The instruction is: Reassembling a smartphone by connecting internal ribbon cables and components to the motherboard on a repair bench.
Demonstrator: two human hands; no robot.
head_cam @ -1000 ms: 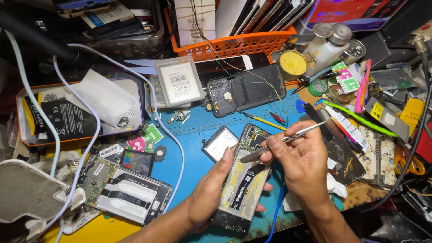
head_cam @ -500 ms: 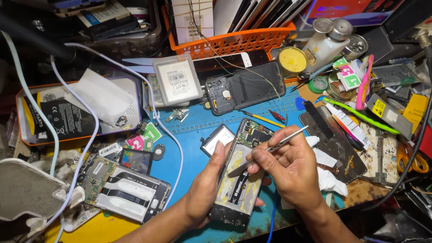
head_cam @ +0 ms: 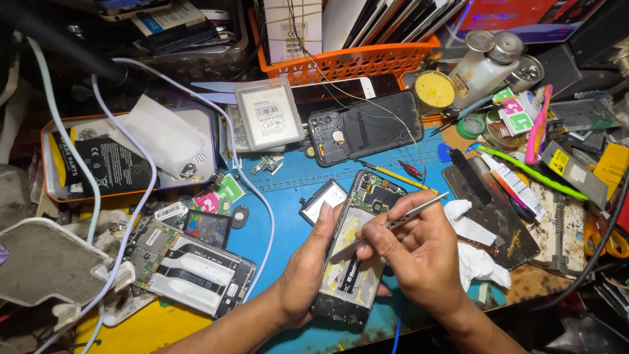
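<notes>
Grey and chipped, a foam block (head_cam: 46, 262) sat at the far left edge of my bench, with pale cables (head_cam: 98, 196) looping over it. Just beyond it lay an orange-rimmed tray (head_cam: 49, 141) holding a black battery (head_cam: 108, 167) and a white sachet (head_cam: 160, 134). Nearer to me, a stripped phone frame (head_cam: 190, 265) rested face up, half on the yellow patch of the bench and half on the blue work mat (head_cam: 282, 196).

My left hand (head_cam: 308, 269) was wrapped around the left edge of the opened phone (head_cam: 357, 252), thumb pressed up along its side, fingers tucked underneath and out of sight. The phone lay tilted on the mat in the middle of the bench, its circuit board end pointing away from me. A small loose screen part (head_cam: 322, 200) lay just beside its top left corner.

My right hand (head_cam: 419, 252) was pinched shut on metal tweezers (head_cam: 400, 219), thumb and forefinger pressed together on the shaft, the tip down inside the phone's empty battery bay. I could not tell whether the tip touched anything.

Farther back stood a black rear cover (head_cam: 363, 134), a white battery (head_cam: 268, 115) and an orange basket (head_cam: 347, 62). To the right were crumpled white tissue (head_cam: 475, 255), a dark glass panel (head_cam: 491, 206) and a white bottle (head_cam: 485, 62).
</notes>
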